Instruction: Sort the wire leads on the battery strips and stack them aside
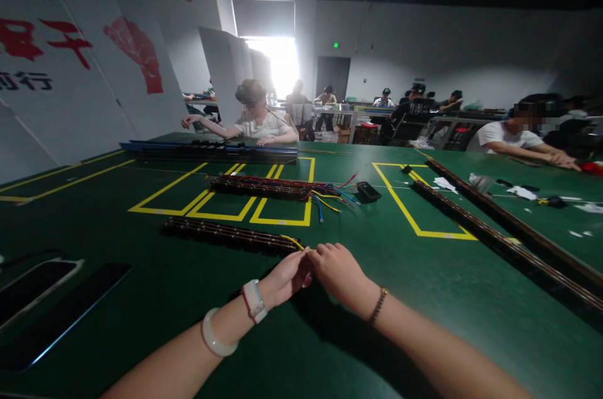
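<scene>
My left hand (285, 276) and my right hand (336, 270) meet on the green table (424, 298), fingers curled and pressed together at the end of a long dark terminal strip (228, 235). A thin yellow wire (294, 241) runs from that strip's right end into my fingertips. Whatever else the fingers pinch is hidden. A second dark strip (264, 186) with red, blue and yellow wires (330, 198) fanning from its right end lies farther back inside yellow floor-tape boxes. A small black block (368, 191) sits beside those wires.
Long dark rails (509, 229) run diagonally at right. A blue-edged tray of parts (207, 149) lies at the back. Dark flat panels (42, 298) rest at left. People sit working at the table's far side (259, 119) and right (518, 135). White scraps (522, 191) lie scattered.
</scene>
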